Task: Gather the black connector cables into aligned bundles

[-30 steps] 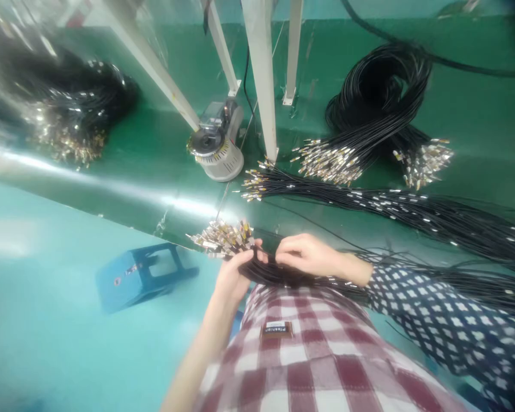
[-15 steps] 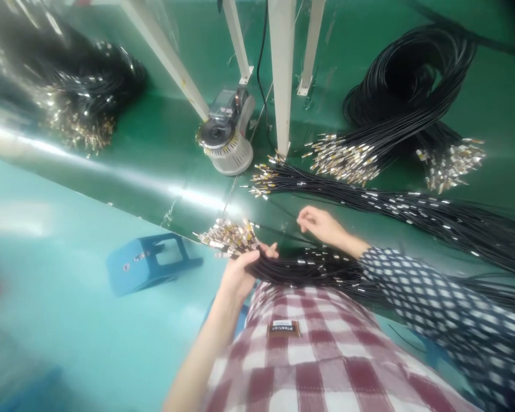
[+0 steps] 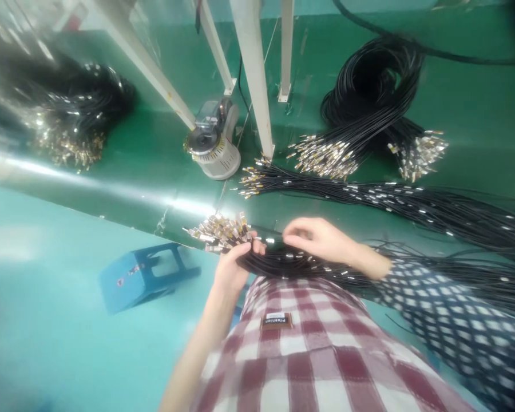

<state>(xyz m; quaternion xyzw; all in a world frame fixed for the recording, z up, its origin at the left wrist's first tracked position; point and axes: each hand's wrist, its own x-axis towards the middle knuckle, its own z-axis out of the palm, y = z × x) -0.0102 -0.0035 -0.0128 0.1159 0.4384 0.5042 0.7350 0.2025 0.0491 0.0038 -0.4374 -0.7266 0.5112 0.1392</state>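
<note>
My left hand (image 3: 233,268) is closed around a thick bundle of black cables (image 3: 278,266) at the table's front edge. The metal connector ends (image 3: 221,233) fan out to the left beyond its thumb. Just right of it, the fingers of my right hand (image 3: 321,241) pinch a thin black cable (image 3: 266,231) that stretches across to the left fingers. The bundle trails away to the right beneath my right wrist. Above the hands, a second loose bundle of black cables (image 3: 326,186) lies along the green table (image 3: 189,186), its connectors pointing left.
A white and grey round device (image 3: 218,160) stands by several white posts (image 3: 257,86). Coiled black cables (image 3: 369,86) lie at the back right. Another dark cable heap (image 3: 81,100) sits at the left. A blue stool (image 3: 133,277) is on the floor.
My right hand has moved left and down toward my left hand, with a thin cable now between its fingertips. The left hand keeps its hold on the bundle. The whole view has shifted slightly.
</note>
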